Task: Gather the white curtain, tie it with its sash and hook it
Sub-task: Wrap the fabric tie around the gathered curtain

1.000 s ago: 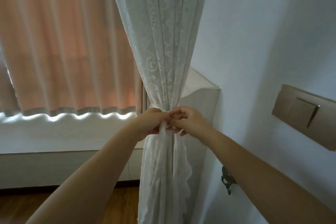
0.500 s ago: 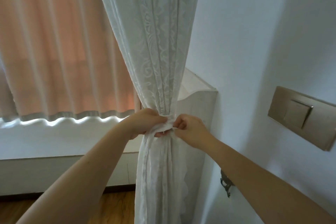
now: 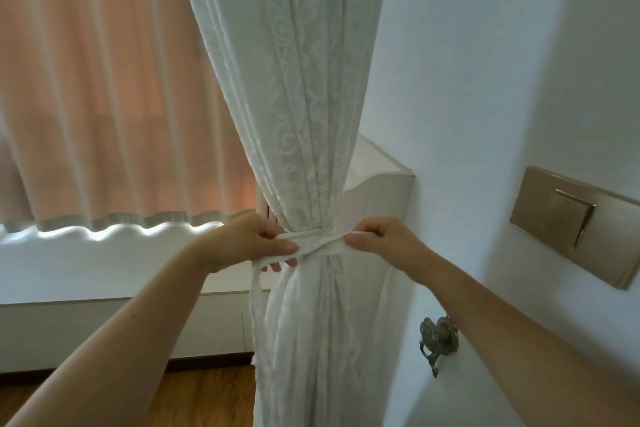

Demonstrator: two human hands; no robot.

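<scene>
The white lace curtain hangs gathered into a narrow waist in the middle of the view. A white sash is wrapped around that waist, its two ends crossed in front. My left hand grips the left end, which trails down below the fist. My right hand pinches the right end and holds it taut to the right. A metal hook is fixed on the white wall below my right forearm.
A peach curtain covers the window on the left, above a white sill. A bronze switch plate sits on the right wall. A white panel stands behind the gathered curtain. Wooden floor lies below.
My hands, close together at the curtain's waist before, have moved apart sideways, drawing the two sash ends out left and right. The view has shifted so the hook shows more fully.
</scene>
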